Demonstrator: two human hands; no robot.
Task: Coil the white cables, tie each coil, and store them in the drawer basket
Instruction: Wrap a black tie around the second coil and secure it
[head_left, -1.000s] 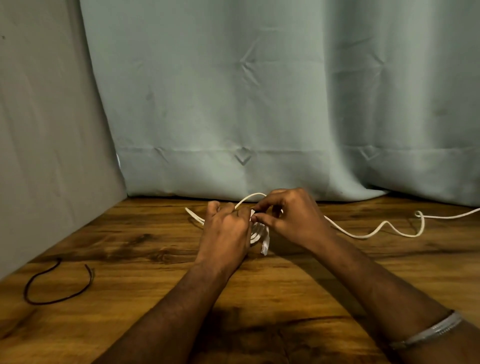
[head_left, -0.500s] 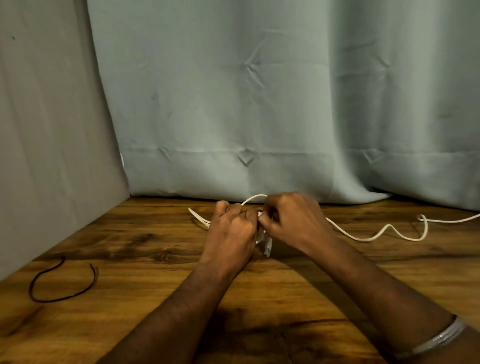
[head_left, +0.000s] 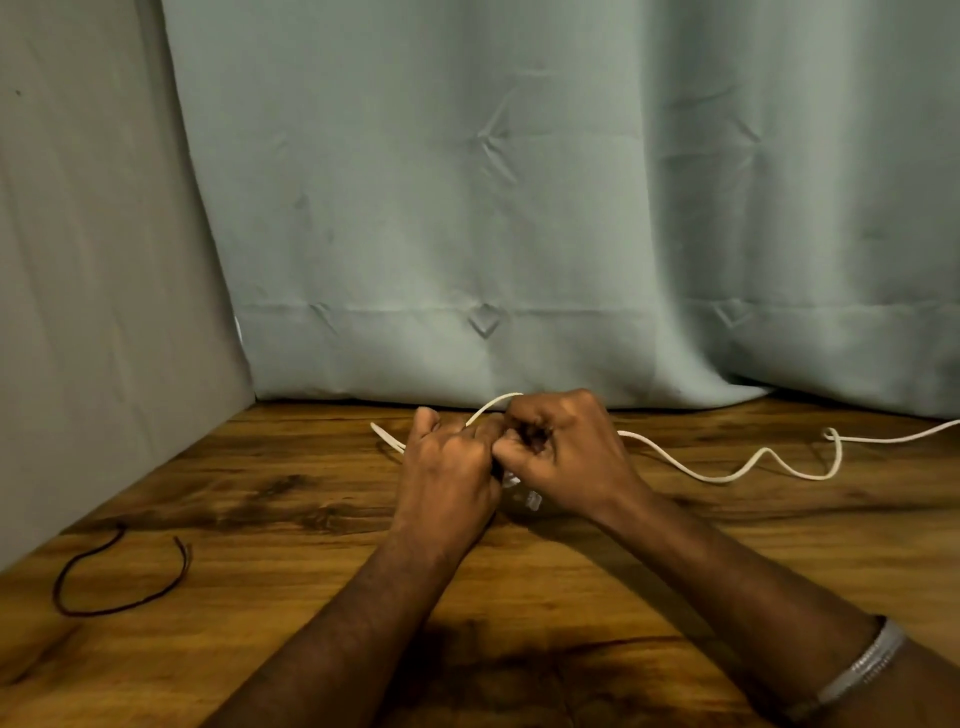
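**Both hands bunched on white cable, mid-desk**

Now left hand (head_left: 447, 467) and right hand (head_left: 566, 452) meet knuckle to knuckle, fingers curled round a small bundle of white cable (head_left: 727, 475). Bundle mostly hidden between them. Loose length snakes right across wooden desk (head_left: 675, 582). Dark cord (head_left: 117, 577) lies well apart, far left. Grey curtain (head_left: 519, 208) behind.
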